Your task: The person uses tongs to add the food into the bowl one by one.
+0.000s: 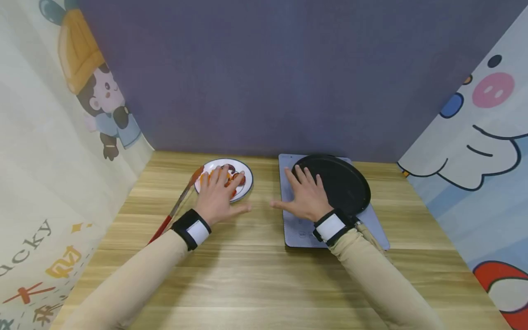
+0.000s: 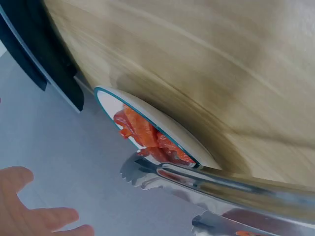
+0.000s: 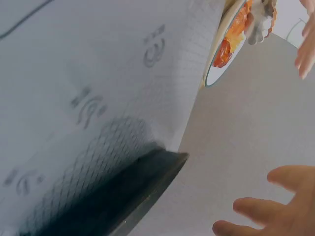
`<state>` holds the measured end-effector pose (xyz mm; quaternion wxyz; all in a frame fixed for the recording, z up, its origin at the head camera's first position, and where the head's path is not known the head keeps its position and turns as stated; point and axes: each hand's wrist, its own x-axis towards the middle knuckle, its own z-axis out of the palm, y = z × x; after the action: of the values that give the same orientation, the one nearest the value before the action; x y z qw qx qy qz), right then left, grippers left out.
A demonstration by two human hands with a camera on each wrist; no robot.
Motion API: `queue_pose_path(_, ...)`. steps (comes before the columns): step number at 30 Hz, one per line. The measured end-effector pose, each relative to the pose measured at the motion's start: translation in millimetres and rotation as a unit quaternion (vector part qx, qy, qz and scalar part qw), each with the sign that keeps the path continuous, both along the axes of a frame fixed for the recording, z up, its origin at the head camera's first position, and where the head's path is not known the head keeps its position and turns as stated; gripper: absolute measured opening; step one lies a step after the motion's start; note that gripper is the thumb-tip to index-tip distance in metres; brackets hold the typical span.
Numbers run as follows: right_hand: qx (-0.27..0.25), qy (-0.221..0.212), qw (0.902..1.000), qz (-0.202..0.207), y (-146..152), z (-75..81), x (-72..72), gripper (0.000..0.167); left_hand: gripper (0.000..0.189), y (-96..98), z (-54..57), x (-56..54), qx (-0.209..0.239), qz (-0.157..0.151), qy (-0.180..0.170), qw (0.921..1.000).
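My left hand (image 1: 215, 196) is spread above a white, dark-rimmed plate (image 1: 250, 179), its fingers straight and holding nothing. Red and orange food pieces (image 2: 142, 129) lie on that plate, partly covered by the hand in the head view. Left of the plate rest metal tongs (image 1: 178, 205) with red handles; their scalloped ends (image 2: 139, 171) show close in the left wrist view. My right hand (image 1: 304, 196), also spread and holding nothing, is over the left edge of a round black pan (image 1: 345, 183). The pan sits on a flat grey induction cooktop (image 1: 298, 233).
A wood-grain table (image 1: 247, 284) carries everything. A dark grey panel (image 1: 264, 82) rises along its back edge. Printed curtains (image 1: 49, 183) hang at both sides. The pan's handle (image 1: 369, 236) points toward the front right, beside my right sleeve (image 1: 371, 275).
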<state>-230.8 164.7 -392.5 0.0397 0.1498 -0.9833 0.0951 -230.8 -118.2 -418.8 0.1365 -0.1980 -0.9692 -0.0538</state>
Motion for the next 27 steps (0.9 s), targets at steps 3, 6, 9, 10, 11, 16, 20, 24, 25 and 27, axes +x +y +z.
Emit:
queue_pose_path(3, -0.011, -0.002, 0.9999, -0.003, 7, 3.5, 3.8, 0.11, 0.102, -1.0, -0.5, 4.7, 0.016, -0.012, -0.001, 0.9998)
queue_pose_path(6, -0.016, -0.005, 0.9998, -0.008, 14, 6.0, 6.9, 0.11, 0.101, -1.9, -0.2, 10.7, 0.034, -0.018, -0.004, 0.9993)
queue_pose_path(9, -0.023, -0.01, 0.9996, -0.014, 21, 8.0, 10.6, 0.111, 0.101, -3.1, 0.5, 16.9, 0.036, -0.017, -0.006, 0.9992)
queue_pose_path(10, -0.025, -0.012, 0.9995, -0.015, 24, 8.5, 11.7, 0.111, 0.1, -3.4, 1.0, 19.0, 0.035, -0.014, -0.009, 0.9992)
queue_pose_path(11, -0.026, -0.014, 0.9994, -0.016, 27, 8.7, 12.8, 0.111, 0.1, -4.0, 1.3, 21.1, 0.033, -0.013, -0.01, 0.9993)
queue_pose_path(16, -0.032, -0.018, 0.9992, -0.017, 40, 9.7, 18.0, 0.111, 0.095, -10.4, 1.3, 30.4, 0.028, -0.005, -0.029, 0.9992)
queue_pose_path(20, -0.034, -0.019, 0.999, -0.024, 52, 10.6, 22.7, 0.11, 0.091, -19.2, 0.3, 36.2, 0.03, -0.001, -0.035, 0.9989)
queue_pose_path(24, -0.036, -0.017, 0.9987, -0.032, 64, 10.8, 27.7, 0.11, 0.091, -30.1, 0.2, 42.1, 0.039, 0.006, -0.034, 0.9986)
queue_pose_path(25, -0.036, -0.017, 0.9987, -0.034, 67, 10.4, 28.7, 0.11, 0.091, -33.0, 0.3, 43.8, 0.04, 0.01, -0.034, 0.9986)
queue_pose_path(27, -0.033, -0.018, 0.9986, -0.036, 72, 9.5, 30.9, 0.11, 0.091, -38.2, 0.0, 47.3, 0.041, 0.019, -0.031, 0.9985)
